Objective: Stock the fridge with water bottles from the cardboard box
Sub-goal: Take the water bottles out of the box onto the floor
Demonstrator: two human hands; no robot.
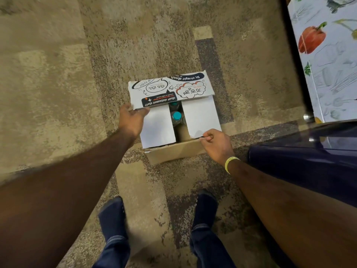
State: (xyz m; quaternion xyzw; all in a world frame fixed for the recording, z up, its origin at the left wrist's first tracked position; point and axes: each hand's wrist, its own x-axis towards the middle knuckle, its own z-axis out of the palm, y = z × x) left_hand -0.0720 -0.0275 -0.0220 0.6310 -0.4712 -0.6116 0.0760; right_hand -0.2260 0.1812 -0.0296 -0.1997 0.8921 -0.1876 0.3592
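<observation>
Person's feet (114, 215) stood on the patterned carpet (48, 74), right hand (215, 145) pinched the near edge of one inner flap, left hand (132, 118) gripped the printed flap's corner, cardboard box (173, 151) lay between them, teal-capped water bottles (176, 118) showed in the gap, dark fridge (309, 151) stood at right

**Both hands on the box flaps**

A cardboard box (174, 151) sits on the carpet (58, 74). The left hand (131, 118) grips the printed flap (170, 89); the right hand (216, 144) pinches a white inner flap (199, 117). Between the flaps shows a teal-capped bottle (176, 116).
</observation>
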